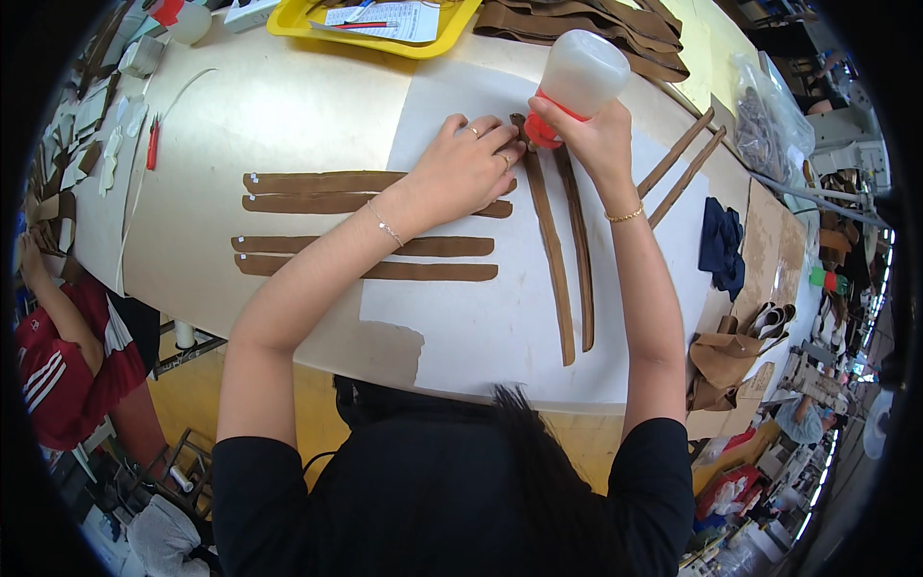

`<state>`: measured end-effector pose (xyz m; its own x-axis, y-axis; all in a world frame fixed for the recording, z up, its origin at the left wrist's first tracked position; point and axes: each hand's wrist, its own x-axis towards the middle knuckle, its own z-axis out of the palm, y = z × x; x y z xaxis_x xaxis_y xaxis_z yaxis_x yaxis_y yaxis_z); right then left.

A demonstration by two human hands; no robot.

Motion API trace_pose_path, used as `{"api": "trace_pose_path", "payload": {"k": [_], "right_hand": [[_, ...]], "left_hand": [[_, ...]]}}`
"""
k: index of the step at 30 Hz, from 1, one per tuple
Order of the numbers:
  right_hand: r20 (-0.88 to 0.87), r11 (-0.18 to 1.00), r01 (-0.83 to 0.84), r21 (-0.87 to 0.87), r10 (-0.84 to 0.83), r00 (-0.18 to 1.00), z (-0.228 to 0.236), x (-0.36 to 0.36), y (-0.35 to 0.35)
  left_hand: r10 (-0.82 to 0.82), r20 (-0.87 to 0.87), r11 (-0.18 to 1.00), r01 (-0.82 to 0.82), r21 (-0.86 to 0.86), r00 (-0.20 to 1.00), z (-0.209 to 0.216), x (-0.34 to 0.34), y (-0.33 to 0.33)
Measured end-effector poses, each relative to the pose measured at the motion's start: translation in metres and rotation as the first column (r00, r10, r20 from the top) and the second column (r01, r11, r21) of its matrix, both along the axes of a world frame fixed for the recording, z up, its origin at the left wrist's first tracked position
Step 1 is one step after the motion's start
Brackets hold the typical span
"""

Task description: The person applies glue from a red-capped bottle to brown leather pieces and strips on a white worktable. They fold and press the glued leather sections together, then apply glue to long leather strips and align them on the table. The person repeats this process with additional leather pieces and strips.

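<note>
The table [288, 106] is seen from above, its pale top bending with the lens, and a white sheet [481, 317] is laid across its middle. On that sheet two long brown strips [556, 279] are stretched toward the near edge, side by side and just apart. Four more brown strips [317, 192] are set crosswise to the left, in two pairs, partly on the bare tabletop. Two thin strips [685, 168] are angled at the right, and a stack of brown pieces [596, 29] is piled at the far edge beside a yellow tray [288, 21] with papers in it.

A dark blue cloth [721, 245] is bunched at the right edge of the sheet. A red-handled tool [153, 144] is left far to the left, well apart from the work.

Now the bottle [580, 77]: clear-bodied, red-capped, it is held upside down in the right hand [588, 139], fingers wrapped round its neck, the nozzle brought down to the far ends of the two long strips. The left hand [463, 163] is pressed flat just beside it, fingers together and laid on the strip ends, holding them to the sheet. Whether the nozzle is touching the strip cannot be told; that spot is hidden by the fingers.

A second person's red sleeve [58, 365] is caught at the left rim.
</note>
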<state>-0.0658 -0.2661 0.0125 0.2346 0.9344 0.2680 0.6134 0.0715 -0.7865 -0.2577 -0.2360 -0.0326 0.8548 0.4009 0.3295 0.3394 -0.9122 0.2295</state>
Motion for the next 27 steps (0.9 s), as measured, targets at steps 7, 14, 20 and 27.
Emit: {"api": "trace_pose_path", "payload": {"k": [7,14,20,27], "right_hand": [[-0.005,0.998,0.014,-0.064,-0.014,1.000,0.002,0.001,-0.026],[-0.018,0.992,0.031,-0.122,-0.034,0.999,0.005,-0.002,-0.054],[-0.055,0.991,0.035,-0.131,-0.042,0.998,0.003,-0.002,-0.080],[-0.054,0.993,0.044,-0.111,-0.051,0.997,0.007,-0.005,-0.107]], "left_hand": [[0.009,-0.038,1.000,-0.009,0.014,0.999,0.002,0.000,0.000],[0.005,-0.060,1.000,-0.004,0.009,0.998,0.003,0.001,-0.001],[0.000,-0.052,1.000,0.000,0.015,0.999,0.002,0.000,-0.002],[-0.006,-0.060,1.000,0.008,0.029,0.998,0.001,0.000,-0.002]]}}
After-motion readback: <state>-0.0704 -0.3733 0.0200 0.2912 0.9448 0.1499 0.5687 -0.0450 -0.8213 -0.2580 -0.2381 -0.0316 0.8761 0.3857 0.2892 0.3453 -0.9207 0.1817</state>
